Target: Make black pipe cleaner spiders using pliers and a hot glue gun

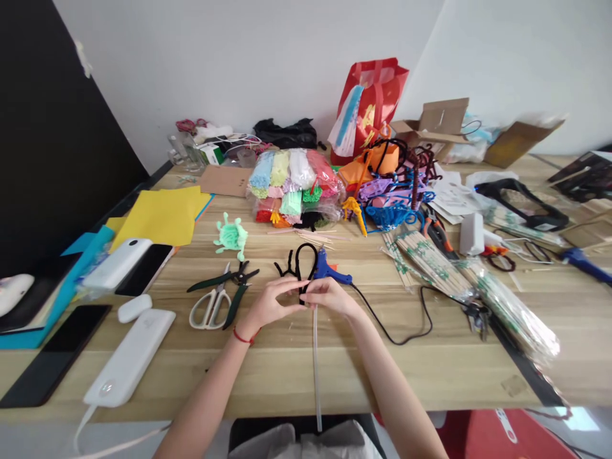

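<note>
Between my left hand (275, 303) and my right hand (329, 296), fingertips pinch a black pipe cleaner (297, 258) bent into a tall loop. Its lower part is partly hidden by the fingers. More black fuzzy stem with short curled ends (283, 270) shows just left of the loop; whether it is joined is unclear. A blue glue gun (326, 270) lies right behind my right hand. From under that hand a long translucent glue stick (316, 376) runs toward the table's front edge. Dark-handled pliers (239, 274) and white-handled scissors (208, 311) lie left of my left hand.
A green pipe-cleaner figure (231, 236) lies farther back, before bagged coloured pipe cleaners (291, 185). The glue gun's black cord (401, 343) curves right toward packs of wooden sticks (435, 261). Phones, a white power bank (131, 357) and yellow sheets (157, 217) occupy the left.
</note>
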